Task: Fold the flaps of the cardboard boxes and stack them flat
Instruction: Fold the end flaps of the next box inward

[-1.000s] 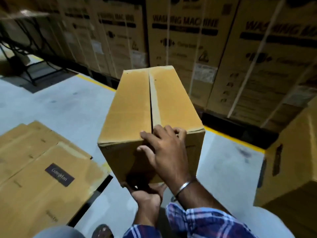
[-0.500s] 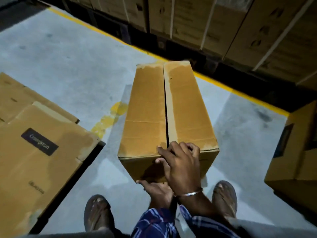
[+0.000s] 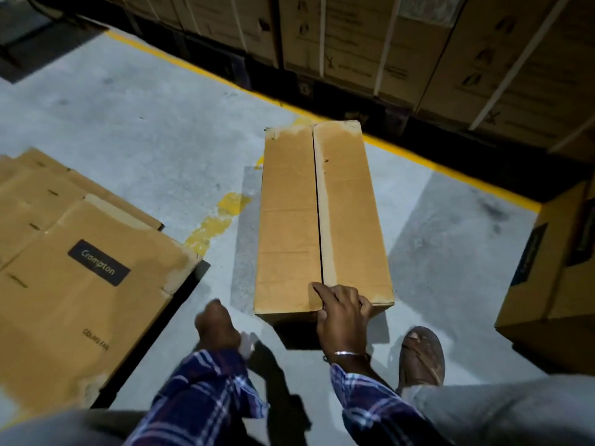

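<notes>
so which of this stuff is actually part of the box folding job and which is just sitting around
Job:
- long box on the floor, right hand curled over its near edge
- flattened Crompton boxes
- left hand, holding nothing

Lying about:
- strapped cartons along the wall
- upright carton at right

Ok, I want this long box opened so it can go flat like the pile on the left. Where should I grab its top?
Probably at the near end of the centre seam, coming from the person's side. The two top flaps of the long box meet there in a dark slit, and the right hand already has fingers curled at that edge. The left hand is free to lift the other flap.
</notes>
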`<state>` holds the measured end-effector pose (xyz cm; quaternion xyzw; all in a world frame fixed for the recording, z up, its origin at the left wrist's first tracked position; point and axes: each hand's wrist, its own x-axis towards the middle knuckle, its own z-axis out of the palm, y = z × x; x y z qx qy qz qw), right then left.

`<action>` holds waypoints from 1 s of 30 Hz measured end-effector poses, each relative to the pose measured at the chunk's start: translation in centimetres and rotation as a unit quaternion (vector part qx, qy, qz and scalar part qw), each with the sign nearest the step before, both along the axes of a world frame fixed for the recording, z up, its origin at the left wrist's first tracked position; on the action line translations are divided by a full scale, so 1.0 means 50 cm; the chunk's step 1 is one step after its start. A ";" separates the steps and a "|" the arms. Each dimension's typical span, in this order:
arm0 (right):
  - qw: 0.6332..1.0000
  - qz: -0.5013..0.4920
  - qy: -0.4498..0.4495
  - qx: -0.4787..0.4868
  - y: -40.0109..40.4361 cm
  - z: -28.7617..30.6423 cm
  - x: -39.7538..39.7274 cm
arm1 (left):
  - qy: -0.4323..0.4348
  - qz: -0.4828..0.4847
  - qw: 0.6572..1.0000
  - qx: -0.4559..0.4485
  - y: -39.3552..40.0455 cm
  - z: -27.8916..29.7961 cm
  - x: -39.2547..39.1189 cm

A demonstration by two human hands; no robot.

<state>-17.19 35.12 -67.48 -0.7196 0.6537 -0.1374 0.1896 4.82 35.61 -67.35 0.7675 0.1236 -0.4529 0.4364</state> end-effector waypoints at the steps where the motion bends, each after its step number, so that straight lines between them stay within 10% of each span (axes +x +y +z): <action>1: 1.000 -0.009 -0.002 0.017 0.001 0.013 0.005 | 0.000 -0.011 0.999 -0.033 -0.003 0.043 0.008; 5: 0.991 -0.073 -0.082 0.071 0.019 0.074 0.027 | -0.031 -0.150 0.980 -0.131 -0.082 0.212 0.060; 13: 0.960 0.062 -0.270 0.043 0.060 0.171 0.124 | -0.304 -0.503 0.763 -0.267 -0.038 0.430 0.042; 18: 0.957 0.198 -0.142 0.158 0.083 0.167 0.158 | -0.329 -0.549 0.748 -0.172 -0.045 0.331 0.034; 22: 0.959 0.199 -0.084 0.186 0.065 0.117 0.149 | -0.379 -0.655 0.654 -0.007 -0.091 0.243 0.047; 26: 0.994 0.073 -0.023 0.083 0.003 0.083 0.104 | -0.350 -0.642 0.676 0.092 -0.112 0.149 0.074; 30: 0.991 -0.088 0.098 0.015 -0.053 0.048 0.031 | -0.274 -0.568 0.771 0.090 -0.116 0.060 0.044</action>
